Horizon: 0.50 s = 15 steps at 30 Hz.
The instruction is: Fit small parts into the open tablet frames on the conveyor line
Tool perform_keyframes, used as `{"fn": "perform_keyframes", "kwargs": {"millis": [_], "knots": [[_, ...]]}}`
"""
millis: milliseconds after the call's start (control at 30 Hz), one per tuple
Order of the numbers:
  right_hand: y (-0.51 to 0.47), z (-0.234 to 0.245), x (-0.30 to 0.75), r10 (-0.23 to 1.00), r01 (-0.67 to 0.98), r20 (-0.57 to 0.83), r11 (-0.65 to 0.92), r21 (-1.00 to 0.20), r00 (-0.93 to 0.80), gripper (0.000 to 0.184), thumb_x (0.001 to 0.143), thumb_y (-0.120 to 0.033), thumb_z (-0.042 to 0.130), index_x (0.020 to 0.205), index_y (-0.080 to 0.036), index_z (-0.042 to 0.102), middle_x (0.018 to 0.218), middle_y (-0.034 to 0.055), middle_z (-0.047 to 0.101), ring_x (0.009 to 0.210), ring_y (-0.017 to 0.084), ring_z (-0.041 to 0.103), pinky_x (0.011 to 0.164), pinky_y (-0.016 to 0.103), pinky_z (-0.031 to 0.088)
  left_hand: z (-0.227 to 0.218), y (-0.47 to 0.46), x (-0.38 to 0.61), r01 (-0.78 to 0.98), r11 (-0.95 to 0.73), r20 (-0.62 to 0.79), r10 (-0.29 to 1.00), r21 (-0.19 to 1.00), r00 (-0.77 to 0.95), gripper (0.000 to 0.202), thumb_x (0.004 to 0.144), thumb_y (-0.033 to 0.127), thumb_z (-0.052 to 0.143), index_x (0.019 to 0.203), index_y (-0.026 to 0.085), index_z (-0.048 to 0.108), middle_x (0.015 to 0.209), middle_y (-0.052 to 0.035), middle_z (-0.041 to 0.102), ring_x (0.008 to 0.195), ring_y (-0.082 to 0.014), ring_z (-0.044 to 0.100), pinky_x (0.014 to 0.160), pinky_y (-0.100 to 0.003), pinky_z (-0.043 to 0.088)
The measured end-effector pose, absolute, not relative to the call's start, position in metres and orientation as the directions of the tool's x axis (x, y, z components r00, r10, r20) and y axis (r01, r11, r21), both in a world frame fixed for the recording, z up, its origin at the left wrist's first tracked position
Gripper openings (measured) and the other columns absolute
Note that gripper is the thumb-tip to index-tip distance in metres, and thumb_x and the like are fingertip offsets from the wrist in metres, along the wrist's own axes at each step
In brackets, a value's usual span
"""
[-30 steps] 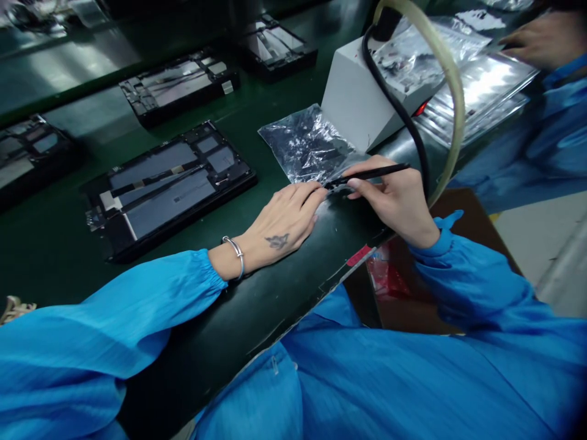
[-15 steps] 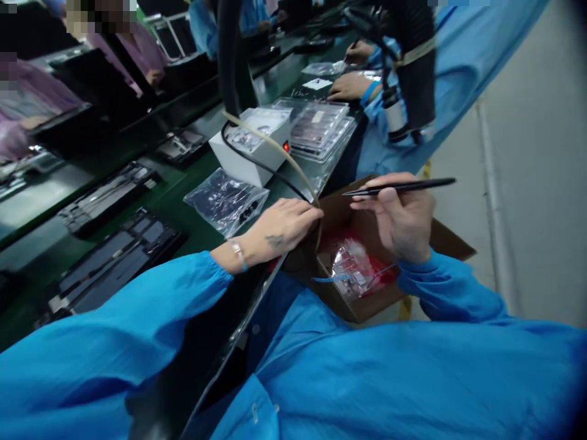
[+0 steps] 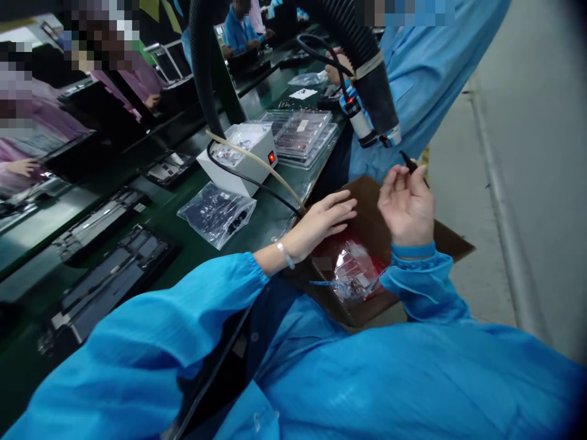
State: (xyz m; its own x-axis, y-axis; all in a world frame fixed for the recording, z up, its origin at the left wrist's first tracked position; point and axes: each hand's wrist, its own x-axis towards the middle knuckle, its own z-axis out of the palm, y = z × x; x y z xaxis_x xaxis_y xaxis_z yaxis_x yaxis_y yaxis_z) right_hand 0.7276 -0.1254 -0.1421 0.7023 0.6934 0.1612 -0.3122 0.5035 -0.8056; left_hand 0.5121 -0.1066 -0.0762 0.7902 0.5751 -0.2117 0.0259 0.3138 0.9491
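My left hand (image 3: 318, 227) reaches over the near-left edge of a cardboard box (image 3: 367, 315), its fingers stretched out and slightly apart with nothing in them. A clear bracelet circles that wrist. My right hand (image 3: 407, 211) is raised above the box's right side, palm partly turned up and fingers curled around slim black tweezers (image 3: 409, 161). Most of the tweezers is hidden behind the fingers. Inside the box lie crumpled clear plastic (image 3: 355, 269), red material and a blue strip (image 3: 323, 283).
On the green bench stand a white box (image 3: 238, 168) with a lit red switch and stacked clear trays (image 3: 305, 137). A plastic bag (image 3: 217, 211) and an opened flat device (image 3: 114, 284) lie nearer. A black hose (image 3: 378, 85) hangs overhead. A blue-clothed co-worker (image 3: 426, 79) sits beyond.
My left hand has left the bench edge and cable, moving right over the box with fingers spread. My right hand has turned palm up, and the tweezers now point away instead of left.
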Motion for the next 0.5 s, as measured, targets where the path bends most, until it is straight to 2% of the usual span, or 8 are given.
{"fn": "perform_keyframes", "kwargs": {"millis": [100, 200, 267, 300, 333, 367, 433, 500], "knots": [[-0.113, -0.122, 0.691, 0.794, -0.293, 0.208, 0.434, -0.852, 0.572, 0.031, 0.074, -0.063, 0.085, 0.08, -0.039, 0.068, 0.087, 0.0029, 0.074, 0.128, 0.03, 0.06, 0.106, 0.054, 0.059, -0.063, -0.11, 0.462, 0.075, 0.129, -0.138, 0.585, 0.989, 0.799, 0.05, 0.1, 0.037, 0.063, 0.146, 0.026, 0.048, 0.16, -0.0125, 0.049, 0.14, -0.027, 0.057, 0.117, -0.042, 0.045], [-0.09, -0.105, 0.62, 0.897, -0.369, 0.244, 0.383, -0.847, 0.369, 0.034, 0.07, -0.063, 0.088, 0.089, -0.039, 0.074, 0.092, 0.0062, 0.075, 0.125, 0.036, 0.062, 0.099, 0.061, 0.06, -0.046, -0.094, 0.422, 0.088, -0.254, 0.074, 0.566, 0.963, 0.821, 0.04, 0.103, 0.039, 0.06, 0.138, 0.022, 0.053, 0.132, -0.0134, 0.069, 0.111, -0.022, 0.071, 0.1, -0.035, 0.054], [-0.084, -0.097, 0.567, 0.919, -0.358, 0.303, 0.38, -0.853, 0.253, 0.035, 0.069, -0.063, 0.088, 0.091, -0.039, 0.076, 0.095, 0.0078, 0.075, 0.12, 0.038, 0.065, 0.092, 0.062, 0.063, -0.032, -0.062, 0.394, 0.242, -0.461, 0.183, 0.701, 0.854, 0.689, 0.025, 0.107, 0.04, 0.053, 0.122, 0.021, 0.059, 0.106, -0.0069, 0.074, 0.094, -0.0169, 0.072, 0.091, -0.03, 0.056], [-0.085, -0.094, 0.544, 0.914, -0.329, 0.341, 0.398, -0.856, 0.221, 0.035, 0.069, -0.062, 0.088, 0.092, -0.038, 0.077, 0.097, 0.0087, 0.075, 0.116, 0.039, 0.067, 0.087, 0.062, 0.064, -0.025, -0.041, 0.377, 0.375, -0.49, 0.233, 0.799, 0.787, 0.554, 0.022, 0.109, 0.039, 0.049, 0.115, 0.021, 0.059, 0.098, -0.0043, 0.073, 0.09, -0.0151, 0.071, 0.089, -0.028, 0.056], [-0.088, -0.093, 0.526, 0.903, -0.302, 0.376, 0.425, -0.854, 0.208, 0.034, 0.069, -0.061, 0.088, 0.092, -0.037, 0.078, 0.098, 0.0095, 0.075, 0.112, 0.039, 0.069, 0.083, 0.062, 0.065, -0.019, -0.018, 0.359, 0.534, -0.44, 0.282, 0.892, 0.722, 0.354, 0.02, 0.11, 0.038, 0.048, 0.111, 0.021, 0.059, 0.097, -0.0023, 0.071, 0.09, -0.0135, 0.07, 0.088, -0.025, 0.055], [-0.092, -0.094, 0.513, 0.891, -0.284, 0.404, 0.45, -0.846, 0.208, 0.033, 0.07, -0.06, 0.088, 0.091, -0.037, 0.078, 0.097, 0.0101, 0.075, 0.107, 0.039, 0.071, 0.078, 0.061, 0.065, -0.012, 0.006, 0.339, 0.638, -0.353, 0.312, 0.933, 0.684, 0.182, 0.019, 0.111, 0.035, 0.046, 0.111, 0.021, 0.059, 0.1, -0.0025, 0.071, 0.093, -0.013, 0.069, 0.09, -0.025, 0.055], [-0.099, -0.102, 0.502, 0.869, -0.276, 0.44, 0.491, -0.826, 0.228, 0.028, 0.071, -0.058, 0.087, 0.088, -0.036, 0.079, 0.093, 0.0108, 0.074, 0.094, 0.039, 0.073, 0.07, 0.06, 0.066, -0.001, 0.048, 0.298, 0.739, -0.166, 0.302, 0.952, 0.653, -0.053, 0.022, 0.112, 0.027, 0.04, 0.118, 0.018, 0.058, 0.111, -0.0064, 0.069, 0.098, -0.0139, 0.068, 0.091, -0.027, 0.056], [-0.103, -0.113, 0.503, 0.849, -0.288, 0.462, 0.523, -0.802, 0.256, 0.02, 0.075, -0.053, 0.085, 0.084, -0.036, 0.08, 0.085, 0.0105, 0.073, 0.079, 0.036, 0.073, 0.064, 0.058, 0.065, 0.003, 0.082, 0.263, 0.77, 0.012, 0.229, 0.952, 0.638, -0.205, 0.023, 0.11, 0.029, 0.047, 0.123, 0.015, 0.06, 0.117, -0.0098, 0.068, 0.1, -0.0168, 0.068, 0.09, -0.032, 0.059]]}}
